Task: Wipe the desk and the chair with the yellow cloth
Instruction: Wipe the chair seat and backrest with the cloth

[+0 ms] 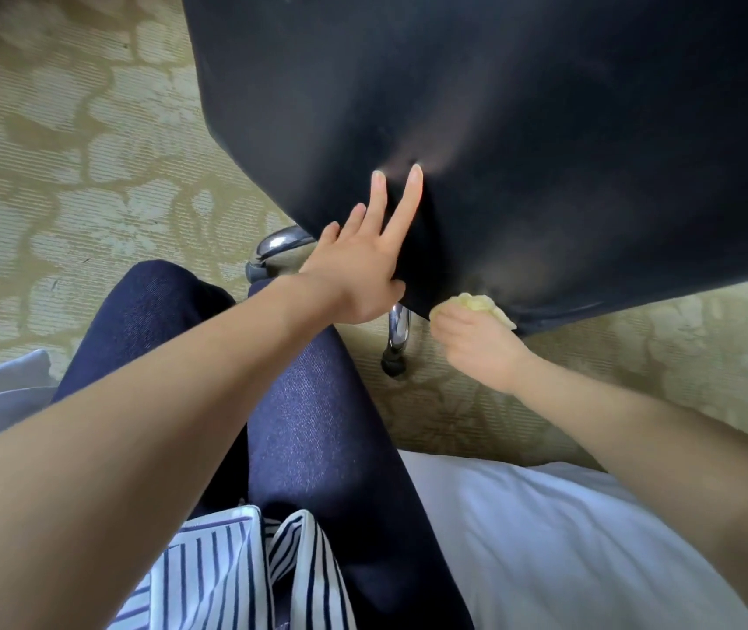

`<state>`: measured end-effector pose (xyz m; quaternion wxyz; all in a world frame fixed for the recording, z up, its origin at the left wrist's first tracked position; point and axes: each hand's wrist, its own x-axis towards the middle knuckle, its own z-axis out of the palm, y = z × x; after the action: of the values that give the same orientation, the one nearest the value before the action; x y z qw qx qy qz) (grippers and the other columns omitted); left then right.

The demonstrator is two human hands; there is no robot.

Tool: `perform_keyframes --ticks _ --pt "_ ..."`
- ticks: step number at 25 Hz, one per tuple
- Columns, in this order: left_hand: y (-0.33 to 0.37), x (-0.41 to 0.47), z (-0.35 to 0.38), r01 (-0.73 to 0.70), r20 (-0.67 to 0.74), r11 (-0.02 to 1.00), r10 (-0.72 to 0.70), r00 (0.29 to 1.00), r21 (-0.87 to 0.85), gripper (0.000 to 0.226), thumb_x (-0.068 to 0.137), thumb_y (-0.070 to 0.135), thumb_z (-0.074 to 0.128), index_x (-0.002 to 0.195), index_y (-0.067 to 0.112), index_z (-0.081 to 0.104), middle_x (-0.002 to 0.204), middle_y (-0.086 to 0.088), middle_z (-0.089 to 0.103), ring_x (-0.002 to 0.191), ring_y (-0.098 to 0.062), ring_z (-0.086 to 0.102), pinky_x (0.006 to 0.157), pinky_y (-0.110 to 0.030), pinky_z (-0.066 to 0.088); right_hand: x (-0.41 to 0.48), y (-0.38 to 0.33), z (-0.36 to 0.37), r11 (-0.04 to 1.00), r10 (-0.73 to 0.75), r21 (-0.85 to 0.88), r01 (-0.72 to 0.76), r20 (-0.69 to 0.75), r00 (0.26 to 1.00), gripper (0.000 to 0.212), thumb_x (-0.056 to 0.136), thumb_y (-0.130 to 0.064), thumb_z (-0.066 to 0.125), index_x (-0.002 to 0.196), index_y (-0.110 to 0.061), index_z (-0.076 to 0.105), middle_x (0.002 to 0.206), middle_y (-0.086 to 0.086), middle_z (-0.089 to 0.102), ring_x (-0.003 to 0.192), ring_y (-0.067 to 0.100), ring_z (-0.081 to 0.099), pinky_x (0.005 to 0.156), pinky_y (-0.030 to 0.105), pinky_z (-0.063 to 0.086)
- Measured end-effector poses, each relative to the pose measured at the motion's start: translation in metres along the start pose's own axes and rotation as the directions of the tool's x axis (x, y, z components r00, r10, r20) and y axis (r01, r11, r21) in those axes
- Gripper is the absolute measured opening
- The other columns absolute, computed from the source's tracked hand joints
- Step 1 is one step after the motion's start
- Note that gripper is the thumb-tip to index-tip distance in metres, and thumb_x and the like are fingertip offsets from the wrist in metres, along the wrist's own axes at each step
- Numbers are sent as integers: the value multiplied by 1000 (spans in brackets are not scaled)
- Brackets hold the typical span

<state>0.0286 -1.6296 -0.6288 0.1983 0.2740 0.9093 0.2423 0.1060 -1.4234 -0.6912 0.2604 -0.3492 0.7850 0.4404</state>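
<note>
Two hands work the lower edge of a dark upholstered chair [544,129]. The left hand [363,270] lies flat against the fabric with its fingers [413,188] straight and spread, holding nothing and bracing the panel, which dimples slightly at the fingertips. Left of that hand, a pale patterned carpet [67,152] runs out across the floor. Between the two hands, just below the chair's edge, a chrome leg [397,329] drops to a dark foot. The right hand [472,343] is closed in a fist around the yellow cloth [476,304], which is bunched into a small wad. The wad pokes out above the knuckles and touches the upholstery at its bottom rim. Below and to the right of that hand lies white bedding [567,538].

The cloth looks soft, light and limp, so it will fold and slip unless it is bunched in the fist as it is here, with a pad left showing to meet the surface. The chair covering looks like stretched fabric that gives under pressure and may drag at the cloth. The frame seems likely to shift or roll when pushed, so a flat palm steadying the panel beside the wiping hand seems the sensible hold. The desk is not in view.
</note>
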Motion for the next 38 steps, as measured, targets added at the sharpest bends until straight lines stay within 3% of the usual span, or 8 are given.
perform_keyframes --ticks 3,6,8,11,15,18,22,38 --pt "9 -2 5 84 -33 996 -83 996 13 103 86 22 55 144 30 -30 157 -13 -19 146 -33 8 113 -55 10 -33 -12 33 996 47 -82 -47 4 999 17 83 -10 62 99 -11 69 112 5 58 120 32 44 105 42 34" --pt "24 -7 11 163 -15 983 -165 986 -81 105 86 21 57 143 27 -31 157 -14 -21 145 -29 11 113 -56 10 -64 -28 56 791 443 498 -354 -68 894 9 73 -12 73 77 -20 74 93 -3 65 100 21 58 90 31 44" --pt "37 -9 13 213 1 950 -218 976 -228 106 87 19 57 143 25 -33 157 -13 -20 144 -31 16 115 -56 12 -78 -39 59 -62 762 863 -501 365 534 20 78 -1 62 86 -15 75 105 1 66 103 23 54 92 25 36" --pt "62 -11 15 220 -35 898 -252 967 -381 101 89 16 56 145 17 -28 158 -13 -18 144 -33 16 115 -50 17 -80 -54 52 -969 231 201 141 940 251 36 85 8 49 111 -11 66 117 13 63 100 28 58 84 31 46" --pt "85 -33 29 17 -187 990 10 982 141 92 87 22 54 150 9 -13 158 -18 -13 145 -36 3 116 -48 12 -65 -59 36 -526 -103 -676 516 653 750 31 100 -6 32 125 -7 49 116 17 56 104 32 58 86 40 52" --pt "82 -44 31 -243 -150 779 394 907 578 87 79 19 47 153 12 1 159 -14 -7 146 -34 -3 115 -54 7 -44 -53 15 -364 -51 -758 541 596 802 26 101 -6 29 108 -5 54 101 14 54 82 29 64 61 34 56" --pt "84 -23 1 -304 -64 530 566 822 791 88 76 18 57 153 16 14 161 -7 1 147 -32 1 114 -56 1 -26 -31 -3 -76 -60 -879 470 475 878 44 100 -14 39 143 -9 31 129 17 41 123 32 43 95 34 47" --pt "111 -15 -19 -306 66 375 533 844 875 82 91 34 41 150 26 -16 155 6 -25 146 -17 -16 105 -58 -23 -144 64 -69 -106 222 -466 879 850 477 28 86 2 47 111 -4 57 108 15 57 97 32 59 85 46 50"
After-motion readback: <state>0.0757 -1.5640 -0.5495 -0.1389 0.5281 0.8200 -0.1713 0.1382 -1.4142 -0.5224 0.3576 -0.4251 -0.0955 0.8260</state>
